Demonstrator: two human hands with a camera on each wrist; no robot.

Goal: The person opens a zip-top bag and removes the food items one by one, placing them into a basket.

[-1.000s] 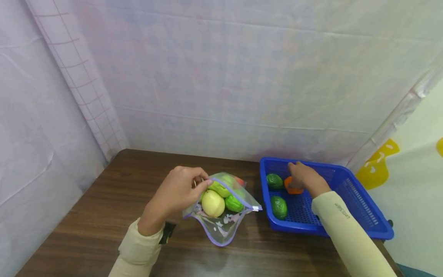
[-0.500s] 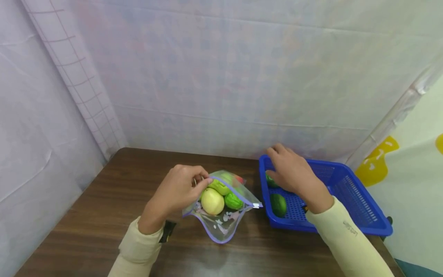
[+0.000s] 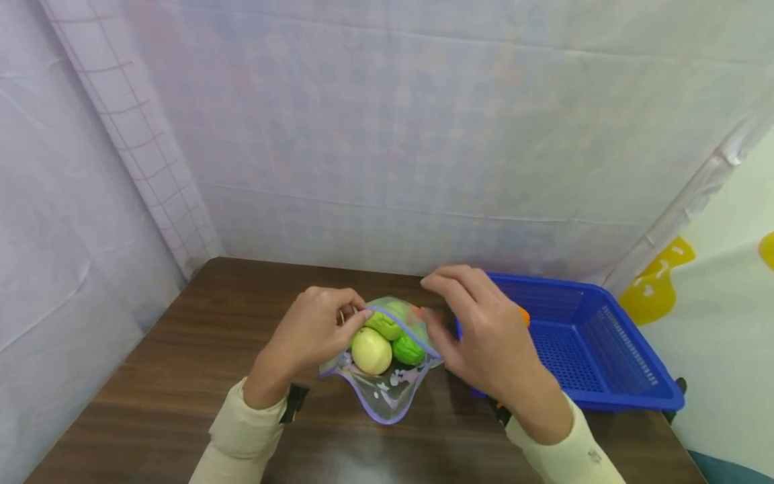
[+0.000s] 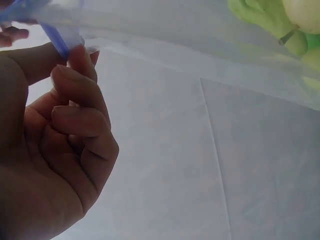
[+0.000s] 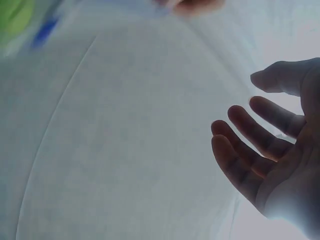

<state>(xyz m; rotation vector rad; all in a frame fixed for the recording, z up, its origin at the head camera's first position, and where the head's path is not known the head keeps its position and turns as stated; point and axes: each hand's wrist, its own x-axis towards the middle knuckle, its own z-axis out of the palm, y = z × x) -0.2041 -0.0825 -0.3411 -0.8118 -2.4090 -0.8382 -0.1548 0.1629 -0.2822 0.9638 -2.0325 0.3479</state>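
A clear zip bag [image 3: 387, 407] with a purple rim lies on the table, its mouth facing me. Inside are a pale yellow round fruit [image 3: 371, 351], a lumpy light green piece [image 3: 383, 326], a bright green wrinkled one [image 3: 408, 349] and something red. My left hand [image 3: 311, 333] pinches the bag's upper rim between thumb and finger; the left wrist view shows the purple edge [image 4: 56, 42] there. My right hand [image 3: 484, 329] hovers at the bag's right end, covering the slider. Its fingers [image 5: 245, 127] are spread and loosely bent, holding nothing.
The blue plastic basket [image 3: 623, 400] stands at the table's right side, its left part hidden behind my right hand. An orange piece [image 3: 525, 316] shows in it. White sheeting [image 3: 387, 168] hangs behind the brown wooden table [image 3: 181, 376].
My right hand has left the orange piece in the basket and moved left to the bag's right end. My left hand stays on the rim.
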